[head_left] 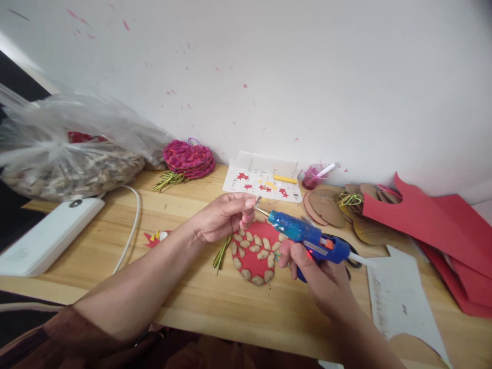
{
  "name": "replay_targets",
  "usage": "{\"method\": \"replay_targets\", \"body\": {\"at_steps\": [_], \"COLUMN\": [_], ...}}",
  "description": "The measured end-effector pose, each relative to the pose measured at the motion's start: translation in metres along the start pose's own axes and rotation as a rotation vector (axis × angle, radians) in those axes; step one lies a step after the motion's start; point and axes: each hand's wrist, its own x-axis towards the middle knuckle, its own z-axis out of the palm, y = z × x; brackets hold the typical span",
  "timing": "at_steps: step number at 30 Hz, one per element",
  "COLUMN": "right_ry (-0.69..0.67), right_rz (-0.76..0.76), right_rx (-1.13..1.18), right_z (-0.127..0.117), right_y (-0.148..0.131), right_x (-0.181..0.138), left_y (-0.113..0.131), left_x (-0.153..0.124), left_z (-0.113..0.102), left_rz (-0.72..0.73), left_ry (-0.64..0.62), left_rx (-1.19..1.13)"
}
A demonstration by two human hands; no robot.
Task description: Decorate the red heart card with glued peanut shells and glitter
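Observation:
My right hand point(321, 277) grips a blue hot glue gun point(295, 228), with a white glue stick point(363, 259) jutting from its back and a small red light lit. Pinched in the fingertips of my left hand point(223, 215) is a small greyish-brown shell-like piece point(258, 201). The gun's metal nozzle point(263, 210) points at that piece, touching or nearly so. Below both hands lies a red round cutout point(251, 262), partly hidden, with tan shell-like pieces point(246, 275) around its rim and in rows across it. Green-yellow strands point(220, 254) stick out at its left.
Clear plastic bags point(77, 164) of shell-like pieces and a white power bank point(52, 236) with a cable stand left. Behind are stacked magenta discs point(188, 159), a sheet with red stars point(246, 164) and a pink cup point(313, 177). Cardboard cutouts point(326, 207) and red sheets point(430, 230) lie right.

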Motion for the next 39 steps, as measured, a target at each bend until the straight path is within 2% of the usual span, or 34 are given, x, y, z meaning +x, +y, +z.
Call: {"method": "replay_targets", "body": {"at_steps": [9, 13, 16, 18, 24, 27, 31, 39], "right_ry": [-0.003, 0.087, 0.175, 0.176, 0.219, 0.231, 0.235, 0.206], "right_rz": [0.001, 0.088, 0.195, 0.243, 0.292, 0.342, 0.383, 0.421], "right_rx": [-0.056, 0.136, 0.31, 0.377, 0.355, 0.373, 0.39, 0.356], "right_z": [-0.002, 0.002, 0.005, 0.006, 0.011, 0.014, 0.017, 0.016], "right_y": [0.002, 0.001, 0.004, 0.007, 0.013, 0.013, 0.015, 0.017], "right_x": [0.003, 0.012, 0.021, 0.026, 0.032, 0.033, 0.033, 0.031], "left_y": [0.005, 0.012, 0.012, 0.008, -0.007, -0.008, -0.009, -0.016], "left_x": [-0.001, -0.002, -0.003, -0.004, -0.006, -0.007, -0.007, -0.007], "left_z": [0.0, -0.005, -0.007, -0.007, 0.0, 0.005, 0.009, 0.007], "left_rz": [0.006, 0.026, 0.071, 0.087, 0.267, 0.28, 0.233, 0.283], "left_ry": [0.022, 0.123, 0.164, 0.157, 0.167, 0.133, 0.089, 0.079], "left_rx": [0.0, 0.098, 0.328, 0.561, 1.238, 1.489, 1.681, 1.822]}}
